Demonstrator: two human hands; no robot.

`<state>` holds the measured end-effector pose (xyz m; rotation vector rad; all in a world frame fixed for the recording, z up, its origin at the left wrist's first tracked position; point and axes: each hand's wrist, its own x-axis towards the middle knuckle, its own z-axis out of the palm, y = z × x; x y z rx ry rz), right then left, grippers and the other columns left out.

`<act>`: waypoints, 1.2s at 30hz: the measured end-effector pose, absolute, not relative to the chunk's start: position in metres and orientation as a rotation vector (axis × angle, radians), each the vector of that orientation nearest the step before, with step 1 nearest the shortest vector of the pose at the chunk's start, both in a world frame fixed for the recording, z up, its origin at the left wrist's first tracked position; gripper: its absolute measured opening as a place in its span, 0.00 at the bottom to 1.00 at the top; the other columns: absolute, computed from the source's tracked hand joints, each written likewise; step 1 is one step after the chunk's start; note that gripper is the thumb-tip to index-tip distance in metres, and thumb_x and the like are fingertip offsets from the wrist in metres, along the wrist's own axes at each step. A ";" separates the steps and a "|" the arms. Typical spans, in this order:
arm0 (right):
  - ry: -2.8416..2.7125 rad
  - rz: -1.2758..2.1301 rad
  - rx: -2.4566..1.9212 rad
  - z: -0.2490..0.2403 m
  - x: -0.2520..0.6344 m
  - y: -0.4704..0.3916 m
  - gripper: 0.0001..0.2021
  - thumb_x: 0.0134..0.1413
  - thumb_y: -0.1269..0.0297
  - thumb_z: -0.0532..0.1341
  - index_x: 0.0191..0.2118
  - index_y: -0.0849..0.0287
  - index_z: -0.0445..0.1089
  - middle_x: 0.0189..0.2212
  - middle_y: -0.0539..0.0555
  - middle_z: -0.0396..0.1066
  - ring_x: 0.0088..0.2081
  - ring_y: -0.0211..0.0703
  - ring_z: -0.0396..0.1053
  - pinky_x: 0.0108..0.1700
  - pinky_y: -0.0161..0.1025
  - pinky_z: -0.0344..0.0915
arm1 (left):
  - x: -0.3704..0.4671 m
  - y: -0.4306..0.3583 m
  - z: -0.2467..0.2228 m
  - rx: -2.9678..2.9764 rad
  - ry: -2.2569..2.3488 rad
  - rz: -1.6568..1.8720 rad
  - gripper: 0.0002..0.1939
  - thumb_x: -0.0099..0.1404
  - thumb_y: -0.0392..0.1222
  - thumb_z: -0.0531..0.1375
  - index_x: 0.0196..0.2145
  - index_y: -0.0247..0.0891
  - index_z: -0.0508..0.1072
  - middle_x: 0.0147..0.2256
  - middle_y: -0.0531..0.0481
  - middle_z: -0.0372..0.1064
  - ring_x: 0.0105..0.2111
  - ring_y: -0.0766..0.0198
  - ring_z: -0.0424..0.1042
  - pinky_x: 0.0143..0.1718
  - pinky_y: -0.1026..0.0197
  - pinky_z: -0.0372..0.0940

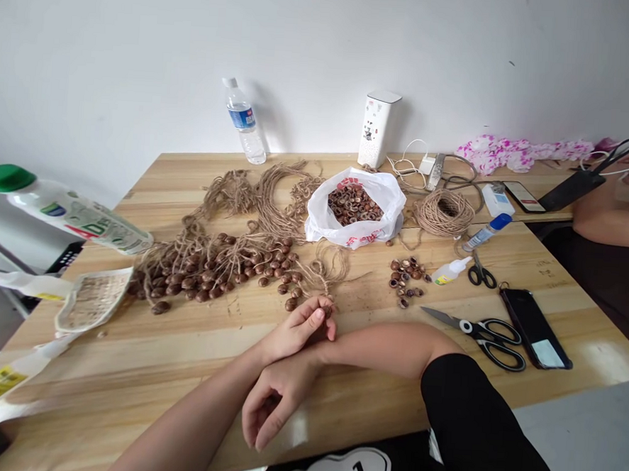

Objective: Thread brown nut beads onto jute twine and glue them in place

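Note:
My left hand [302, 328] rests near the middle of the table, its fingers closed around a small brown nutshell [327, 310] at the end of a twine cord [319, 282]. Crossed in front of it, my right hand [276, 402] hangs with curled fingers; a dark bit shows inside the curl, too small to make out. Beyond and to the left lies a heap of brown nuts on twine cords [206, 271]. A white plastic bag [320, 218] full of shell pieces stands behind my hands. Loose shells [405, 280] lie to the right.
Large scissors [466, 326], small scissors [481, 274], a glue bottle [451, 270] and a phone [535, 327] lie right. Behind are a twine roll [444, 211], water bottle [244, 124] and white box [378, 129]. A large green-capped bottle [76, 214] is left. Another person's arm [609, 211] shows far right.

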<state>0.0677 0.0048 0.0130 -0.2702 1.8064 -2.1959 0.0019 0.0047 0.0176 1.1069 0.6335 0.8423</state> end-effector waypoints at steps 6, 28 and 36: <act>1.760 -2.219 -0.262 0.017 0.070 0.008 0.07 0.45 0.74 0.67 0.32 0.67 0.71 0.28 0.48 0.70 0.30 0.31 0.65 0.35 0.25 0.61 | 0.001 0.005 0.014 1.122 0.663 0.904 0.16 0.66 0.53 0.51 0.38 0.36 0.61 0.18 0.58 0.59 0.19 0.71 0.55 0.23 0.65 0.51; 1.899 -2.219 -0.251 0.007 0.068 0.004 0.05 0.49 0.74 0.64 0.34 0.68 0.69 0.29 0.49 0.70 0.31 0.32 0.65 0.35 0.26 0.62 | 0.000 0.008 0.011 1.113 0.721 0.943 0.17 0.67 0.53 0.50 0.40 0.35 0.63 0.17 0.54 0.65 0.20 0.67 0.61 0.27 0.62 0.56; 1.983 -2.121 -0.281 0.004 0.068 0.006 0.03 0.51 0.75 0.63 0.33 0.67 0.69 0.28 0.49 0.69 0.31 0.31 0.65 0.35 0.25 0.61 | 0.001 0.007 0.008 1.074 0.703 0.945 0.17 0.66 0.54 0.51 0.38 0.36 0.64 0.13 0.59 0.59 0.16 0.68 0.55 0.24 0.63 0.53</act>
